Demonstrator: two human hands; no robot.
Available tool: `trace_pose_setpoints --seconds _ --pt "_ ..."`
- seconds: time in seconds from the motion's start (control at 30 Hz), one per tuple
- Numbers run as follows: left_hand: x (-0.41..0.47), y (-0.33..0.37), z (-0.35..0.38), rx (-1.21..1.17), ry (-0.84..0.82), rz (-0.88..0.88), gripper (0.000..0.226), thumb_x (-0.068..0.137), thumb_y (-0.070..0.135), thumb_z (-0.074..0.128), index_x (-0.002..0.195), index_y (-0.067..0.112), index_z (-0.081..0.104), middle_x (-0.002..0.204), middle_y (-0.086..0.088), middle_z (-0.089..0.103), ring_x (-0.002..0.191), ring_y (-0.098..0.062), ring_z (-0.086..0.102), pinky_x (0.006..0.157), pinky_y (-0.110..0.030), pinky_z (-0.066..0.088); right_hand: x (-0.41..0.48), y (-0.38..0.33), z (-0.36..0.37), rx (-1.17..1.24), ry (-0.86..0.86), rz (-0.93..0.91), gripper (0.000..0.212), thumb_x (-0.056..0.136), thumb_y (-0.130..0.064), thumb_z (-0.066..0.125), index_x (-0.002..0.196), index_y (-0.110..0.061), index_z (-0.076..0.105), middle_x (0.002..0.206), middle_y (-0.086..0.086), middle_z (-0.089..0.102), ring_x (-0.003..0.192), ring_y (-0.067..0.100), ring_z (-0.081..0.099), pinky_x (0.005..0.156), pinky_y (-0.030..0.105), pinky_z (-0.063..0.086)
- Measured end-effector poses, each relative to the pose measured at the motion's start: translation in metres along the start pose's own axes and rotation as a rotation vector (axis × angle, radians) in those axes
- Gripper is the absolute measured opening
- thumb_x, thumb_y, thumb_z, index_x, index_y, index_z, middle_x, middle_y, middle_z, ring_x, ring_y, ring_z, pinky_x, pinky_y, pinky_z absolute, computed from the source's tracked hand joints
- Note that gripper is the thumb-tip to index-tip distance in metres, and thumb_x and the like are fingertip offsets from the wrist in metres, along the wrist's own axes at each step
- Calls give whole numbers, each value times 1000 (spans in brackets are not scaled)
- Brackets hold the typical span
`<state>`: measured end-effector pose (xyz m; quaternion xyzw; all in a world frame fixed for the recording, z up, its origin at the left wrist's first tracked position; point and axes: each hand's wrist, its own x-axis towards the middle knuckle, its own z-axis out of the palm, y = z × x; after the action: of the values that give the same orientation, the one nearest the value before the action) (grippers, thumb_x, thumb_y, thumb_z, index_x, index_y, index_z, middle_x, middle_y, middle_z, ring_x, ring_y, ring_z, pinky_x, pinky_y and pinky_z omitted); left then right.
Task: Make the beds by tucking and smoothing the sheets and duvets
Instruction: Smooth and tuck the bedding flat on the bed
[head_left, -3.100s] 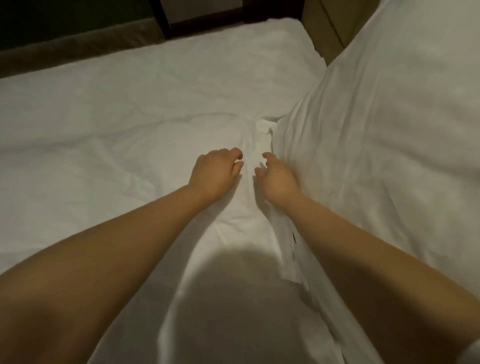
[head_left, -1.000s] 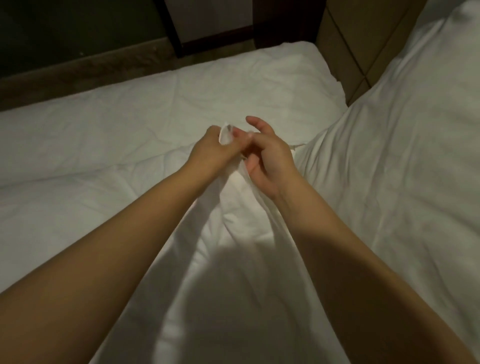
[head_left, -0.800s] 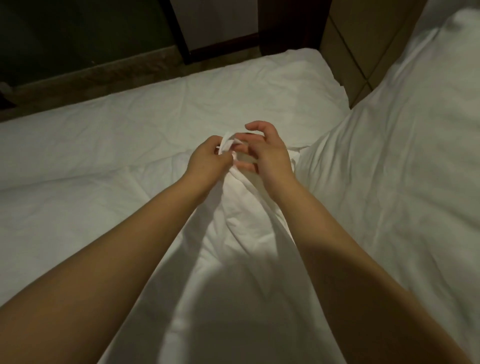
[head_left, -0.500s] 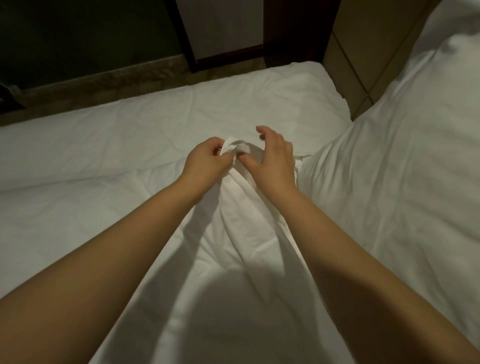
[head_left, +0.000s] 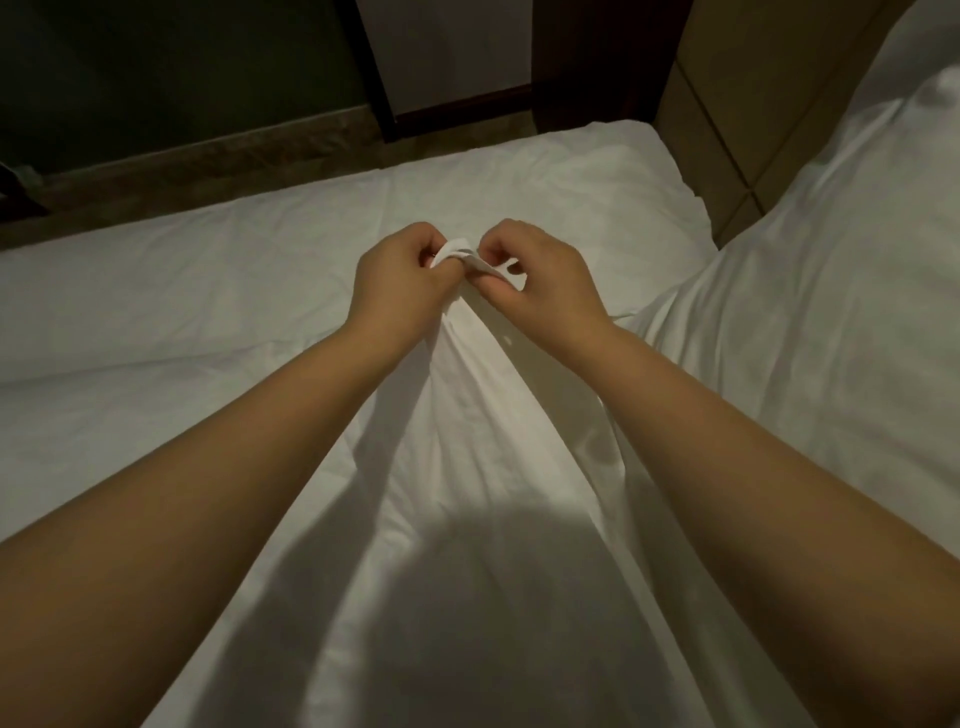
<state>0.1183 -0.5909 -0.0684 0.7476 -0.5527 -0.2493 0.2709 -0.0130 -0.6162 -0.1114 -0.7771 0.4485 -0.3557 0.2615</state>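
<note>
A white duvet cover (head_left: 467, 467) lies stretched toward me over the bed's white sheet (head_left: 218, 291). Its corner (head_left: 460, 254) is lifted off the bed between my hands. My left hand (head_left: 400, 280) grips the corner with curled fingers. My right hand (head_left: 540, 275) pinches the same corner from the right, thumb and fingers curled on the fabric. Long folds run from the corner down between my forearms. A bulky white duvet (head_left: 810, 322) is heaped on the right.
A tan padded headboard (head_left: 743, 104) stands at the upper right beside the heaped duvet. Beyond the bed's far edge run a brown floor strip (head_left: 208, 161) and a dark wall with a dark door frame (head_left: 374, 78).
Both hands have lifted the cover's corner off the bed and closed on it. In the last half second my right hand curled tighter on the fabric.
</note>
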Motion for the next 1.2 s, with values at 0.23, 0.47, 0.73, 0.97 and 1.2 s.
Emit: trace_pose_setpoints --seconds 0.23,0.47,0.73,0.97,1.2 --pt "4 2 3 8 24 -1 10 93 25 52 89 17 57 73 8 50 67 -9 48 64 -16 40 5 7 0 -401 6 -183 37 90 -36 48 105 -15 74 114 10 68 103 33 60 81 39 47" --pt "8 18 14 -7 -104 10 21 88 26 60 104 22 46 80 7 50 74 -11 54 69 -25 50 45 9 -29 -215 -94 85 25 89 -6 53 105 -8 72 104 10 68 97 22 61 87 24 43" --pt "13 3 42 242 -217 269 57 92 37 55 142 34 28 140 -4 36 119 -19 43 89 -23 34 70 51 -50 61 96 441 26 86 5 52 72 -12 66 74 3 62 75 20 60 71 25 52" --pt "49 11 53 409 -219 414 56 95 41 47 145 39 23 148 -2 27 131 -22 33 102 -34 36 91 82 -48 121 112 530 36 87 4 53 64 -22 62 70 -4 58 74 16 59 66 23 51" --pt "67 -12 76 414 -210 365 62 94 49 43 146 41 10 154 3 16 138 -21 23 110 -41 28 104 102 -44 120 27 494 32 83 10 51 64 -16 49 66 -1 48 62 11 46 55 18 42"
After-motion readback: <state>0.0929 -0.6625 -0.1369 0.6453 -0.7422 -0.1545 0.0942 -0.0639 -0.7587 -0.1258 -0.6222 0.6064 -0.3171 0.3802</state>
